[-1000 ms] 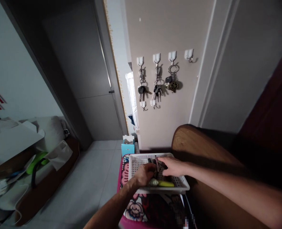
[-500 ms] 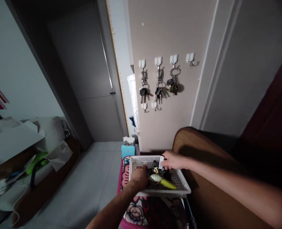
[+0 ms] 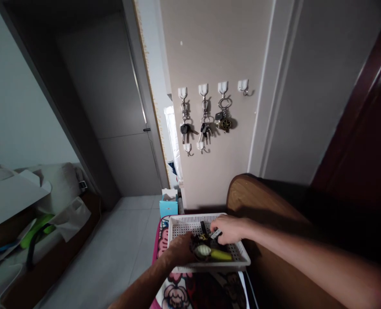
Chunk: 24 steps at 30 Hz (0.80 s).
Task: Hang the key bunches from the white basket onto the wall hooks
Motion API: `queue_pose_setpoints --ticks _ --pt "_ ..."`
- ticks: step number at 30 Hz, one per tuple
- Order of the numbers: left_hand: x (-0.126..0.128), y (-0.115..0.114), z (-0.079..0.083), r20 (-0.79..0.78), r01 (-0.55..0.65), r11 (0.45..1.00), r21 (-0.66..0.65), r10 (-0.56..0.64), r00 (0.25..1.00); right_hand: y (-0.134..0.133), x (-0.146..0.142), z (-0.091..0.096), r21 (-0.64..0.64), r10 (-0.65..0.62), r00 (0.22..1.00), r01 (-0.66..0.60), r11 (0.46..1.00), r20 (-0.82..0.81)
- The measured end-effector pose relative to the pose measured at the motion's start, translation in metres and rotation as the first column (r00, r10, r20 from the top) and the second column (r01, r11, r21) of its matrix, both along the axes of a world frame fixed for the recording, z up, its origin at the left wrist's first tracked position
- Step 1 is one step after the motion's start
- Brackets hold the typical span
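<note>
A white perforated plastic basket [image 3: 211, 268] holds a jumble of small things. My right hand [image 3: 229, 229] is inside its far right part, fingers closed on a small white remote control [image 3: 215, 234] that lies tilted low over the dark items. At the left side of the basket my left hand [image 3: 181, 249] reaches in with curled fingers; the fingertips are in shadow among dark items, and what they grip is hidden. Between the hands lies a yellow-green object [image 3: 221, 255] beside a pale ribbed oval piece [image 3: 203, 250]. A slim black piece [image 3: 204, 227] leans near the back.
Bunches of keys [image 3: 184, 128] hang from white hooks [image 3: 203, 89] on the wall ahead. The basket stands on a pink-edged patterned surface [image 3: 176, 296]. A curved brown wooden panel [image 3: 251, 197] rises at right. An open blue box [image 3: 169, 207] stands behind left.
My right hand has lowered into the basket with the remote control, which has turned from upright to slanted. The left hand stays in the basket. The view has shifted slightly.
</note>
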<state>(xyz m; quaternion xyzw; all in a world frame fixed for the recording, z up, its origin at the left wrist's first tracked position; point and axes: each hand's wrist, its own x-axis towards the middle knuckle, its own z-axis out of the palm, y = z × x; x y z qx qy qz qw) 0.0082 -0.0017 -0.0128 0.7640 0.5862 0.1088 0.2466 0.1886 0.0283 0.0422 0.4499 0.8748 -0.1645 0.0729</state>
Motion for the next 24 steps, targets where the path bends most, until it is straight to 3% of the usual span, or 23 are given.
queue_pose_setpoints --ticks 5,11,17,24 --pt "0.0 0.006 -0.005 0.014 -0.053 0.998 -0.028 0.054 0.998 -0.008 -0.008 -0.004 -0.05 0.099 0.993 -0.096 0.994 0.07" --pt "0.0 0.002 -0.006 0.045 0.029 1.0 0.007 -0.029 0.999 -0.014 -0.009 -0.012 -0.026 0.108 0.981 -0.106 0.994 0.161" --pt "0.006 0.006 -0.001 0.189 -0.015 0.996 -0.082 0.031 0.981 -0.013 -0.012 -0.021 -0.001 0.087 0.986 -0.088 0.996 0.14" --pt "0.004 0.02 0.022 0.387 -0.152 0.981 -0.116 0.186 0.903 -0.002 -0.009 0.004 0.031 0.093 0.986 -0.098 0.995 0.138"
